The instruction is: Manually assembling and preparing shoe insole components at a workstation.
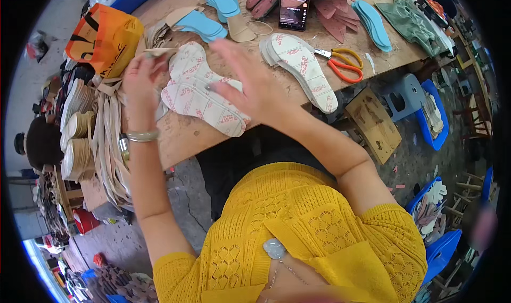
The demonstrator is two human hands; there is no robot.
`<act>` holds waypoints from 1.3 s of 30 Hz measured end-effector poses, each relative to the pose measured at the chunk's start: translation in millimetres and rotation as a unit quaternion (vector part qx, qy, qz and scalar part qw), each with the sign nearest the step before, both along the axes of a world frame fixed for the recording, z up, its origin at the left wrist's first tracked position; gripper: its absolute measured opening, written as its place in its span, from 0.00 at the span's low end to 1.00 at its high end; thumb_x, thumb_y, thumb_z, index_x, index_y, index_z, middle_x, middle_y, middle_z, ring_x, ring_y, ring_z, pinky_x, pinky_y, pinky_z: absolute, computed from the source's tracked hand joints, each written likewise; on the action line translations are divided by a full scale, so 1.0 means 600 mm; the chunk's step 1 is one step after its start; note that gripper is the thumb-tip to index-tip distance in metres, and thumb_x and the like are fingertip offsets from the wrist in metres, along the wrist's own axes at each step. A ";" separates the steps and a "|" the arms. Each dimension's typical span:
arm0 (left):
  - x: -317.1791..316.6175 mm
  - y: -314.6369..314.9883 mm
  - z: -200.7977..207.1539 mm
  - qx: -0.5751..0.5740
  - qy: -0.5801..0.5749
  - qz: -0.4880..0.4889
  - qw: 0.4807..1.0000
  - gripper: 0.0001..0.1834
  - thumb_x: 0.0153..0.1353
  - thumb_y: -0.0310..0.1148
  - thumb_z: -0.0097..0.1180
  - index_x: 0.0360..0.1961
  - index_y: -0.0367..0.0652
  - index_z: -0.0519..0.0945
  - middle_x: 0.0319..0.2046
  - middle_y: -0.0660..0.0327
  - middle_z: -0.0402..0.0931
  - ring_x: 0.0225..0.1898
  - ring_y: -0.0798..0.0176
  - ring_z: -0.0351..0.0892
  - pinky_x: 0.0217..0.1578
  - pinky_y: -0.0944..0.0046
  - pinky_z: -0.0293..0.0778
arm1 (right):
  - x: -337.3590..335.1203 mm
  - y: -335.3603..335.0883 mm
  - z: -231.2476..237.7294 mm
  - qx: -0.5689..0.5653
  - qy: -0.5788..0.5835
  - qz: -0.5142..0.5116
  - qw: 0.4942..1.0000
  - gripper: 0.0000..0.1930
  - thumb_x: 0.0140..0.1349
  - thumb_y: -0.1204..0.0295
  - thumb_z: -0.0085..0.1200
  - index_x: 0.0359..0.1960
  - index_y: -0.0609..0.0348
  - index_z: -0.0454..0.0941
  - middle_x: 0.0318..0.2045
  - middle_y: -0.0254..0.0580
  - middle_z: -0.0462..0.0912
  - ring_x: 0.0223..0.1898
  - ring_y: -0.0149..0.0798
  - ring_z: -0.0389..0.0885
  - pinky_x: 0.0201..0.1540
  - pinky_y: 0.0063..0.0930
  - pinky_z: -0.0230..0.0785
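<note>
On the table lie white insoles with red print (205,109), two of them crossed, between my hands. My right hand (247,82) hovers over them with its fingers spread, holding nothing; it is slightly blurred. My left hand (142,79) is raised at their left, fingers bent and closed around the end of a beige strip (162,52); its fingertips are partly hidden. A second stack of white printed insoles (306,69) lies to the right of my right hand. Scissors (343,64) with orange and yellow handles rest beside that stack.
Blue insoles (202,26) and a phone (294,7) lie toward the back, by dark red pieces (332,15). More blue insoles (372,26) are farther right. An orange bag (109,42) and hanging beige strips (106,143) are at the left. A stool (405,96) stands right.
</note>
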State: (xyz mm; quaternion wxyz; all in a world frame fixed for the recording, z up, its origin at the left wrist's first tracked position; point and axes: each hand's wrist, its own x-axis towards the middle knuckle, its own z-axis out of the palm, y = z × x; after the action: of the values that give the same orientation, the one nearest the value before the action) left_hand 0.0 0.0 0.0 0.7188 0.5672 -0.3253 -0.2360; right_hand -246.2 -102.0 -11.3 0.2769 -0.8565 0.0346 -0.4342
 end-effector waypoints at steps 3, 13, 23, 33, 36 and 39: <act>-0.116 -0.012 -0.017 -0.032 0.004 -0.071 0.997 0.08 0.66 0.28 0.50 0.43 0.37 0.76 0.38 0.61 0.79 0.42 0.65 0.80 0.45 0.68 0.75 | 0.036 -0.011 0.000 0.058 0.007 -0.025 0.998 0.31 0.62 0.69 0.55 0.65 0.63 0.57 0.61 0.48 0.68 0.60 0.47 0.70 0.61 0.34 0.64; -0.213 -0.017 -0.056 -0.006 -0.006 -0.125 0.992 0.06 0.64 0.26 0.54 0.39 0.36 0.77 0.35 0.65 0.78 0.35 0.75 0.74 0.39 0.74 0.71 | 0.009 0.001 -0.062 0.643 -0.058 0.241 0.725 0.23 0.65 0.75 0.50 0.61 0.67 0.63 0.50 0.42 0.76 0.48 0.32 0.77 0.55 0.27 0.71; -0.246 0.032 -0.079 -0.061 0.226 -0.078 0.969 0.06 0.65 0.27 0.53 0.41 0.37 0.73 0.38 0.59 0.78 0.40 0.66 0.80 0.45 0.65 0.78 | -0.011 -0.001 -0.049 0.642 -0.047 0.189 0.741 0.16 0.67 0.73 0.46 0.54 0.69 0.70 0.50 0.49 0.78 0.51 0.38 0.79 0.56 0.32 0.71; -0.268 0.051 -0.103 -0.041 0.170 -0.060 0.983 0.05 0.66 0.24 0.49 0.41 0.36 0.72 0.40 0.56 0.77 0.43 0.61 0.80 0.48 0.63 0.77 | 0.011 -0.010 -0.065 0.567 -0.022 0.119 0.815 0.10 0.66 0.73 0.47 0.42 0.64 0.79 0.34 0.34 0.82 0.33 0.25 0.78 0.38 0.22 0.72; -0.278 0.064 -0.115 -0.092 0.226 -0.048 0.969 0.05 0.65 0.26 0.52 0.41 0.37 0.72 0.42 0.56 0.77 0.43 0.63 0.80 0.47 0.65 0.76 | 0.031 -0.011 -0.069 0.572 -0.008 0.099 0.814 0.09 0.66 0.72 0.47 0.39 0.62 0.79 0.33 0.32 0.81 0.31 0.24 0.76 0.35 0.22 0.71; -0.286 0.077 -0.120 -0.087 0.247 -0.058 0.963 0.06 0.66 0.25 0.50 0.43 0.37 0.70 0.47 0.53 0.75 0.51 0.56 0.78 0.52 0.61 0.75 | 0.044 -0.009 -0.079 0.561 -0.002 0.116 0.819 0.11 0.68 0.72 0.45 0.42 0.63 0.79 0.37 0.35 0.83 0.35 0.28 0.80 0.41 0.22 0.74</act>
State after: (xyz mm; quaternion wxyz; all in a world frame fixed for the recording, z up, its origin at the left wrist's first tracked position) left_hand -171.3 46.5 -71.7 0.8086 0.4069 -0.1889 -0.3807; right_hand -219.8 -107.7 -58.5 0.7582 -0.5495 0.1722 -0.3060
